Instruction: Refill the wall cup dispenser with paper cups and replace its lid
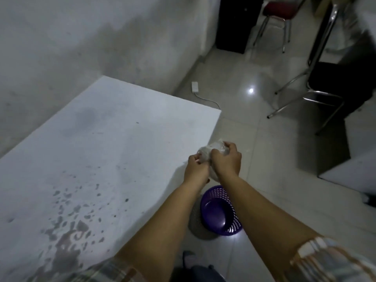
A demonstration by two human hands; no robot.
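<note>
A crumpled clear plastic wrapper point(209, 153) is clenched between left hand point(196, 169) and right hand point(225, 161), best balled tight and dropped squarely into the purple mesh wastebasket point(220, 212) below.

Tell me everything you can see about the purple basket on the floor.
The purple wastebasket is a round plastic bin with a lattice-pattern mesh wall and a solid, glossy bottom. It stands upright on the pale tiled floor, just off the white table's edge. It looks empty inside. The person's forearms cross above it, partly hiding its rim, and nothing visibly touches it but the floor. Both hands are higher up, closed on a crumpled clear plastic wrapper.
</note>
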